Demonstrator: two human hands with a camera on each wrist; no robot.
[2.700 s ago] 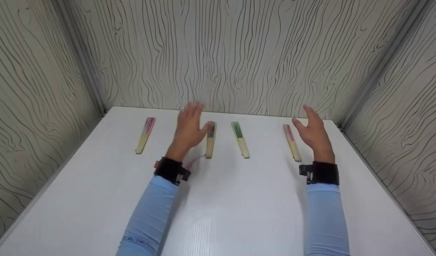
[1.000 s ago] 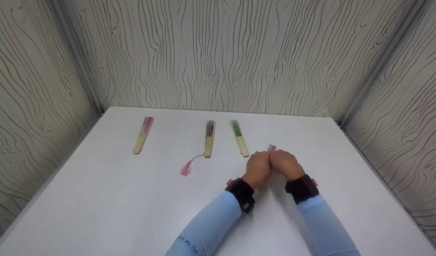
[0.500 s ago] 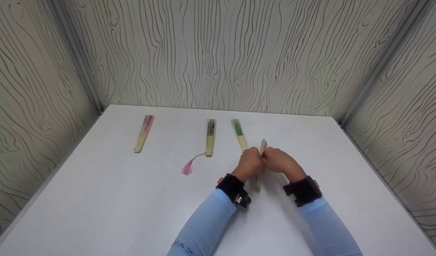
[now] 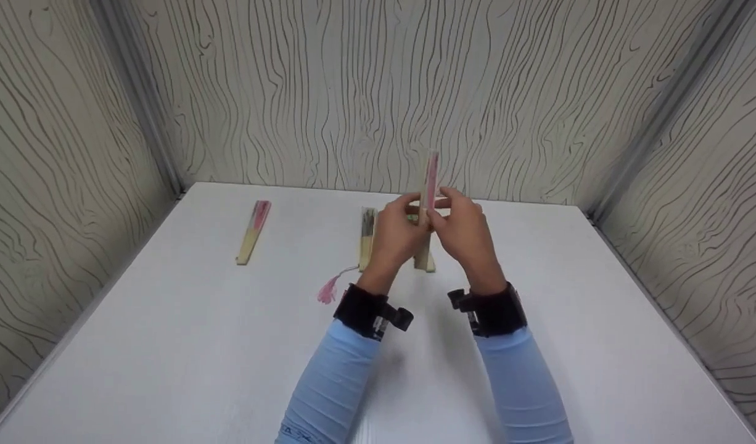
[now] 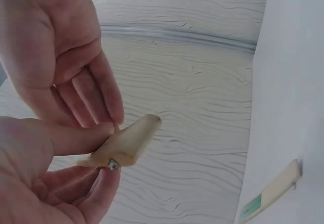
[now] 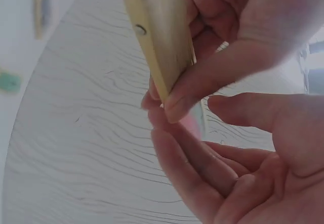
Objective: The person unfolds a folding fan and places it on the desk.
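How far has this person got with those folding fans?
One closed pink fan is already off the white table, held upright between the left hand and right hand, which pinch its lower end. It is not spread at all yet. The other three fans lie closed on the table: a pink one, a tasselled one and a green one.

head: high, facing down at table (image 4: 168, 345) | wrists: close-up, sharing fan (image 5: 126, 142)

Fans: 4 total, all folded. 1 (image 4: 428, 179) held upright in hands, 3 flat on table (image 4: 168, 345). Tassel (image 4: 326, 290): 1, pink.
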